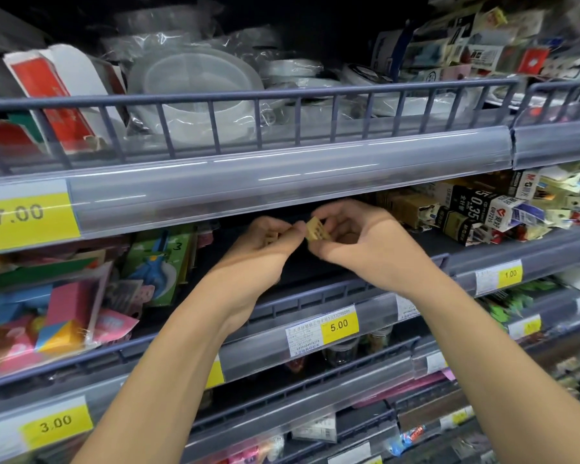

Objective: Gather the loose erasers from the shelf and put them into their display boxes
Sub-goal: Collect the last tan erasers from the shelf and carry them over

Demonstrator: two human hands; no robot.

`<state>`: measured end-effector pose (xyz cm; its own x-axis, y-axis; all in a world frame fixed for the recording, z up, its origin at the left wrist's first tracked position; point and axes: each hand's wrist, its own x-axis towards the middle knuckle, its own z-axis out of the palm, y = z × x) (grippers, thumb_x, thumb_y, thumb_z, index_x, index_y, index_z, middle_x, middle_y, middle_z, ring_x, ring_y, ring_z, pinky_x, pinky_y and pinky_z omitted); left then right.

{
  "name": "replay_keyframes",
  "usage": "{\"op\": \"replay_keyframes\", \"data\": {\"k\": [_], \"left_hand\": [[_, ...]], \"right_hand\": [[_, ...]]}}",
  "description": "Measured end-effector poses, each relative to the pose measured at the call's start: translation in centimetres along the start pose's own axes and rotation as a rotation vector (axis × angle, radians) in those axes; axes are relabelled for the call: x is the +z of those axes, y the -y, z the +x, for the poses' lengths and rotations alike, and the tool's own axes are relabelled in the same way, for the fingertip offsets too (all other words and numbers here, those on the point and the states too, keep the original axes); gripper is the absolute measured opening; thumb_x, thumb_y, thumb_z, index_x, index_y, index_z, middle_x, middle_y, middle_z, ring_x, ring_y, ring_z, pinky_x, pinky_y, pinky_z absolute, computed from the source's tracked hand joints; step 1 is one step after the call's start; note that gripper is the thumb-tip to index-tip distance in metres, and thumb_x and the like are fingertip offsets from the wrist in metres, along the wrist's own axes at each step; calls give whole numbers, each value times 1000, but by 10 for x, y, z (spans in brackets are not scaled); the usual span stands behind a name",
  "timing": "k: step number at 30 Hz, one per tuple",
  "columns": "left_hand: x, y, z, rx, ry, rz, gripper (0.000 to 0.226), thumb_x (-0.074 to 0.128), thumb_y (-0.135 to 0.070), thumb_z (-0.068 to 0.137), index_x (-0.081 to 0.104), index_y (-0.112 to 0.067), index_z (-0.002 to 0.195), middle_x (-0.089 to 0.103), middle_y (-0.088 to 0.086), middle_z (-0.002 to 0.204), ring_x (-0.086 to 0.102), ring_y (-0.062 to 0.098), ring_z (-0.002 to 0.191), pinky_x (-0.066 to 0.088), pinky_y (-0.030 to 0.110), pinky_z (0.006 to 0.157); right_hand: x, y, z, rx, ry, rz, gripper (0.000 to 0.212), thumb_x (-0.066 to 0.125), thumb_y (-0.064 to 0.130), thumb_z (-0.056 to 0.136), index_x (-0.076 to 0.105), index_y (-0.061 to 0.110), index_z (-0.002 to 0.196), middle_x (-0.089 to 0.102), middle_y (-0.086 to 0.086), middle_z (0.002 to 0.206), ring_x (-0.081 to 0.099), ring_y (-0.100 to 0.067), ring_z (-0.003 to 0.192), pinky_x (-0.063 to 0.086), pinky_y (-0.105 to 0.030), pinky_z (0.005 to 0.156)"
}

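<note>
The right hand (359, 242) pinches a small tan block eraser (318, 230) with dark print, tilted, long side leaning up to the left. The left hand (265, 246) grips more tan erasers (271, 238), above the dark shelf (315, 266).

Grey wire-railed shelf (315, 272), small cartons (462, 212) piled at right
</note>
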<state>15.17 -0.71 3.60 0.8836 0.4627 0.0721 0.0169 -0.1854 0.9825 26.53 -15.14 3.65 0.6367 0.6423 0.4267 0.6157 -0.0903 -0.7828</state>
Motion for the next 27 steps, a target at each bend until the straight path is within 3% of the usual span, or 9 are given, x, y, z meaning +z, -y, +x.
{"op": "replay_keyframes", "data": {"k": [2,4,10,14,16,18,21,24,27], "left_hand": [[0,0,-1,15,25,-8,40,71,-65,83,60,-37,110,63,-8,104,58,7,95,48,28,81],[0,-1,-3,36,34,30,42,76,-60,84,56,-37,113,67,-9,111,63,5,101,51,27,87],[-1,-1,-3,79,17,23,18,69,-36,97,57,-35,110,71,-8,97,65,-12,71,48,8,61],[-3,2,-1,98,25,-25,7,63,-27,102,61,-30,107,68,-9,75,64,-1,66,51,16,61],[-3,4,0,93,23,-19,6,62,-25,103,61,-30,106,65,-10,68,60,3,63,50,19,59],[-2,4,1,78,7,-24,8,61,-19,103,62,-27,103,63,-7,71,57,5,62,53,18,58],[-3,3,3,26,6,-75,15,59,-5,101,63,-20,102,55,3,92,56,11,74,61,23,65],[-5,3,5,-5,19,-55,25,57,0,97,65,-23,100,55,10,101,63,8,72,60,23,64],[-7,5,6,6,5,-13,26,58,-2,95,67,-27,96,60,8,93,58,3,53,54,22,59]], "right_hand": [[11,9,-7,-28,8,36,37,77,33,71,67,28,107,69,1,92,67,-16,85,55,-30,77],[21,14,-10,-41,-2,54,34,75,28,71,66,32,104,71,2,95,69,-15,86,56,-32,77],[38,18,-15,-105,-40,-76,41,76,27,70,64,35,108,63,9,107,66,-7,90,54,-25,78],[39,21,-16,-107,-5,-121,47,68,42,66,60,39,111,62,10,101,63,-5,80,49,-16,67],[35,21,-16,-95,42,-99,46,71,45,68,59,40,112,63,9,98,64,-9,78,54,-23,68],[24,19,-14,-92,66,-66,42,77,39,72,61,37,111,65,7,99,65,-12,82,56,-29,73],[-3,6,0,-44,49,-86,26,77,24,83,64,36,103,67,12,98,64,-2,86,49,-14,75],[-34,-16,24,150,38,-448,25,69,22,90,66,27,115,69,6,104,64,-12,97,45,-13,79],[-53,-32,40,333,148,-864,41,60,28,95,57,22,135,65,-10,127,60,-31,114,49,-29,93]]}}
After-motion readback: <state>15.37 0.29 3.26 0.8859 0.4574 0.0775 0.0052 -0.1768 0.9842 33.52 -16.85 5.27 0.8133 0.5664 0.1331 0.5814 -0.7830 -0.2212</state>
